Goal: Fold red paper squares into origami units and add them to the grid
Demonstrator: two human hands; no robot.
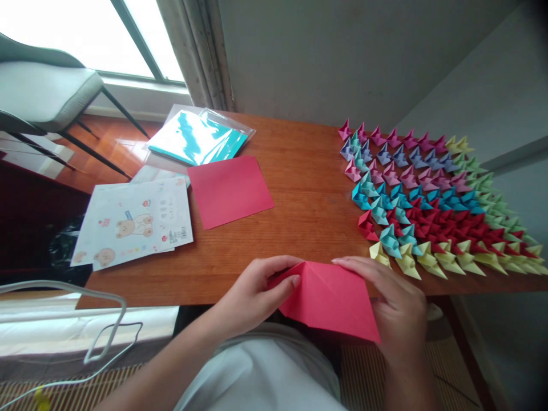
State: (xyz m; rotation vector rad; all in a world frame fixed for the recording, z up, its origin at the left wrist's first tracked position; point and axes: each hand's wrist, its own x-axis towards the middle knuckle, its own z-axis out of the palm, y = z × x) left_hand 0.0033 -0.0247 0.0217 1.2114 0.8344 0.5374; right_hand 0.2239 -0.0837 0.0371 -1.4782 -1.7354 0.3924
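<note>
A partly folded sheet of red origami paper point(334, 297) is held between both hands over the table's front edge. Diagonal and straight creases run across its face. My left hand point(265, 291) pinches its left part, with the thumb on the near face and the fingers behind. At the other side, my right hand point(398, 302) grips the sheet's right part, fingers along the top edge and the palm behind. Most of the right thumb is hidden. Flat on the table beyond my left hand lies a stack or sheet of red paper point(231, 191).
Rows of folded paper figures point(428, 222) in several colours cover the wooden table's point(299, 171) right side. A plastic-wrapped turquoise paper pack point(201, 140) sits at the back left. Printed bear sheets point(137, 222) overhang the left edge. A chair point(47, 91) stands by the window.
</note>
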